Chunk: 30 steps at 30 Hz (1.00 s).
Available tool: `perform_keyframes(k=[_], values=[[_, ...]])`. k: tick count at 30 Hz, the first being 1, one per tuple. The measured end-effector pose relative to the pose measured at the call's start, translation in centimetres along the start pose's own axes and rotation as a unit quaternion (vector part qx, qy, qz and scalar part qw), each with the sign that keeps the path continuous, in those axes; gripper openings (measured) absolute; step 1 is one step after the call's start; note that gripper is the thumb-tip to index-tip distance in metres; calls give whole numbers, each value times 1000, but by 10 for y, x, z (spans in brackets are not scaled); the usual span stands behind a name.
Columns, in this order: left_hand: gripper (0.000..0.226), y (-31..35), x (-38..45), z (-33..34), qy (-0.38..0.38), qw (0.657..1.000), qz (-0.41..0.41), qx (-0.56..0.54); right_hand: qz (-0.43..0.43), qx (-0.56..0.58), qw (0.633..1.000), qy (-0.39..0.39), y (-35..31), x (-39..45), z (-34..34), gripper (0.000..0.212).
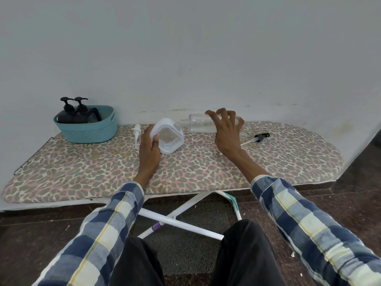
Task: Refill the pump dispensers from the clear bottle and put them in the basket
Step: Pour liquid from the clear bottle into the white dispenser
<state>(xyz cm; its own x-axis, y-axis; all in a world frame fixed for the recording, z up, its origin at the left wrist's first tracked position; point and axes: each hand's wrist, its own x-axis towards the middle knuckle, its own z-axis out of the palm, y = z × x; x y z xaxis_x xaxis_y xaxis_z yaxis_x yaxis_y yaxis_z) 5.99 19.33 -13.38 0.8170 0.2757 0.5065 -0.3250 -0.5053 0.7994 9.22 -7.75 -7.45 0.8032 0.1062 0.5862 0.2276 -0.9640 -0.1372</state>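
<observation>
I see the clear bottle (203, 123) lying on its side near the far edge of an ironing board (268, 159) with a spotted cover; it serves here as the table. The bottle's uncapped neck points toward nine o'clock, at the mouth of a white-framed dispenser (168, 135) just beside it.

My right hand (227, 131) hovers over the bottle's base end, fingers spread and curled downward. I cannot tell whether the fingertips touch it; they grip nothing that I can see. My left hand (150, 148) holds the white dispenser by its near-left side, thumb on the frame, tilting it toward the bottle.

I judge this to be the refilling step for this dispenser, around a pour. Next, the right hand would need to close round the bottle and lift its base so the neck meets the dispenser's opening, while the left hand keeps that opening steady. How much liquid the bottle holds is unclear.

Counting outward: one clear bottle. One white dispenser in hand. One white pump head (137, 134) lying at nine o'clock from it. One dark-tipped pump with a long tube (255, 139) lying at three o'clock from the bottle. One teal basket (88, 131) at the board's ten o'clock corner, against the wall, with two black pump dispensers (71, 112) inside and another dark shape beside them that I cannot identify.
</observation>
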Motion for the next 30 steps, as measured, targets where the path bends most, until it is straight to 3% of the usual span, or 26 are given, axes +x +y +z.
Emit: perform_keyframes(k=[30], values=[[47,-5,1,1,0,1000,-19,-17,-21,-22,999,-8,-3,10,-11,110]])
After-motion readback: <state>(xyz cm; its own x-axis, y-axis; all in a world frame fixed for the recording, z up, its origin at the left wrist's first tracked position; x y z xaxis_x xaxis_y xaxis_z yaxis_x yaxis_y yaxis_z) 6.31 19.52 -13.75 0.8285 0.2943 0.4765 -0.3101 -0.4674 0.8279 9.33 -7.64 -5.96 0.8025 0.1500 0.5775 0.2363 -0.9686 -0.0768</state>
